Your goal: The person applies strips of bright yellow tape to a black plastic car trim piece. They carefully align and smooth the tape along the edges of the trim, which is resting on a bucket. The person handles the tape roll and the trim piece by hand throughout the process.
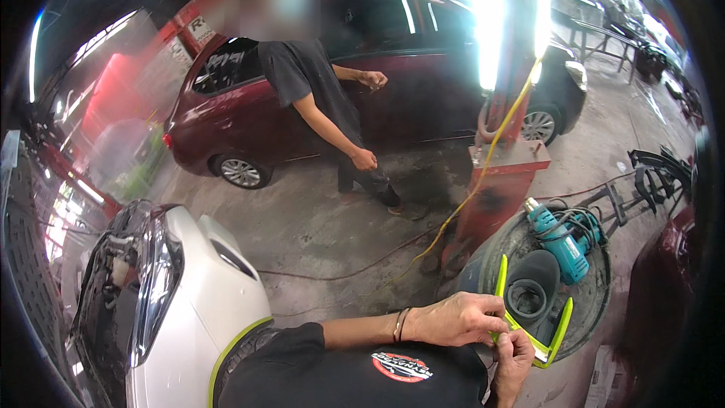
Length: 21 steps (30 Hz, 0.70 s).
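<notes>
Where cars stand: stained concrete floor (317, 219).

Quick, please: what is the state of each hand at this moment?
Left hand: closed, pinching the yellow-green tape.
Right hand: closed on the same tape.

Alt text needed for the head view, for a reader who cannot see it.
Both hands, left hand and right hand, pinch a strip of yellow-green tape over a round drum top holding a teal power tool. Beyond, another person stands beside a dark red car.
</notes>
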Each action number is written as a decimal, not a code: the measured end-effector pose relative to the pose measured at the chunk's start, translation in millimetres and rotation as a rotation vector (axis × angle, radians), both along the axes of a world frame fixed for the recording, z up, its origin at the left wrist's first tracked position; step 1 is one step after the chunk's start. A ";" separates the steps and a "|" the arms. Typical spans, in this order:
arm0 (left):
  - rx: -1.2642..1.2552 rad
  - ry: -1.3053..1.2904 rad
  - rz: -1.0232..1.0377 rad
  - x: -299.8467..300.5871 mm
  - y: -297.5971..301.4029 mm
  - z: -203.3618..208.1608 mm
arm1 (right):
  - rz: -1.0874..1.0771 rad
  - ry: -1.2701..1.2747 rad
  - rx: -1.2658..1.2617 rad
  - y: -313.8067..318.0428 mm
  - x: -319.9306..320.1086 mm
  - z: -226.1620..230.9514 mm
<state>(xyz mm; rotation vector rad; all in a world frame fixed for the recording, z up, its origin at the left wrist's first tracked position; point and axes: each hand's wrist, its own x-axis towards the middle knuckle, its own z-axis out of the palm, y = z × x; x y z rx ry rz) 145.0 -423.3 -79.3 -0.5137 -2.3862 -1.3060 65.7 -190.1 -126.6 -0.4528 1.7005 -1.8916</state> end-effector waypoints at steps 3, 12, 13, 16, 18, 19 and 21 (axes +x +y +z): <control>-0.016 0.004 -0.026 -6.7 2.9 0.2 | -0.032 0.014 0.034 2.5 1.8 7.3; 0.280 -0.046 -0.107 -28.3 -4.2 0.7 | -0.111 0.022 -0.008 27.0 18.8 35.4; 0.362 -0.087 -0.127 -29.7 -4.9 4.8 | -0.167 0.101 -0.040 24.4 22.5 38.0; 0.550 -0.116 -0.186 -33.2 -2.8 -6.5 | -0.190 0.178 -0.117 20.2 29.2 52.2; 0.644 -0.193 -0.271 -30.9 -1.5 -19.1 | -0.166 0.246 -0.076 26.6 30.0 44.0; 0.651 -0.228 -0.299 -30.9 -1.6 -27.7 | -0.158 0.269 -0.042 32.7 31.5 35.8; 0.553 -0.256 -0.327 -35.2 -4.9 -30.5 | -0.169 0.257 0.023 36.8 35.1 31.3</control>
